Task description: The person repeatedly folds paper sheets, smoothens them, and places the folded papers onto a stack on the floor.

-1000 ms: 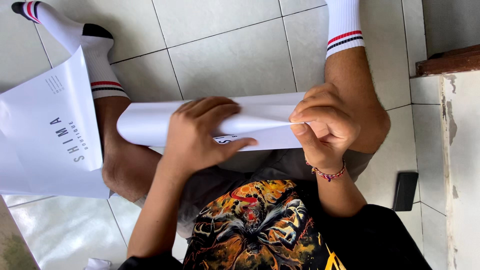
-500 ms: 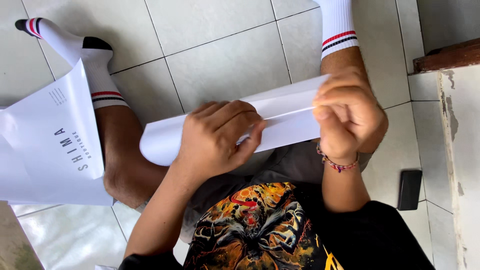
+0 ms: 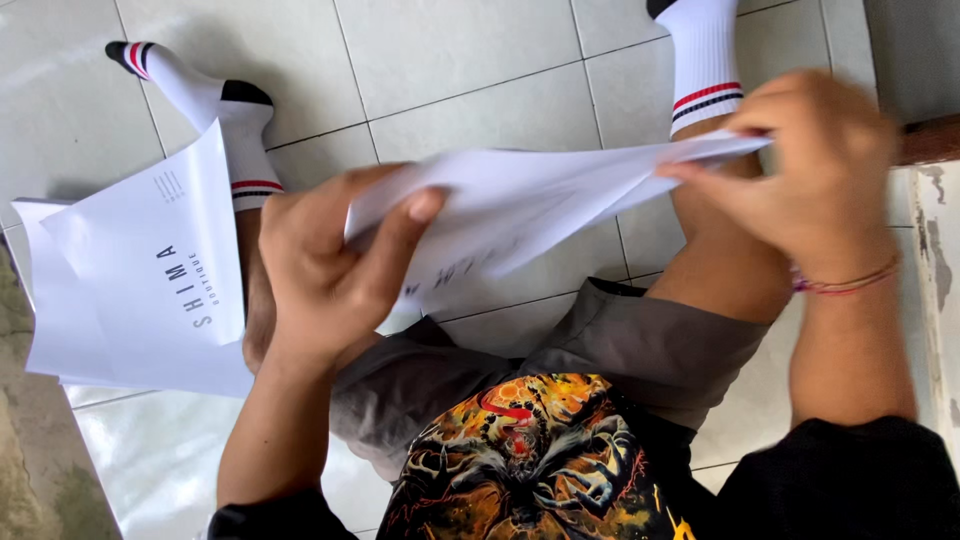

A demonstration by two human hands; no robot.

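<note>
White paper sheet (image 3: 520,205), folded and creased, dark print on its underside, held in the air above the lap and the tiled floor (image 3: 470,60). Left hand (image 3: 330,265) closed on its left end, thumb on top, fingers beneath. Right hand (image 3: 810,170) pinches the right tip, fingers tight on the fold. Stack of white printed sheets (image 3: 140,290) lies on the floor beside the left leg.
</note>
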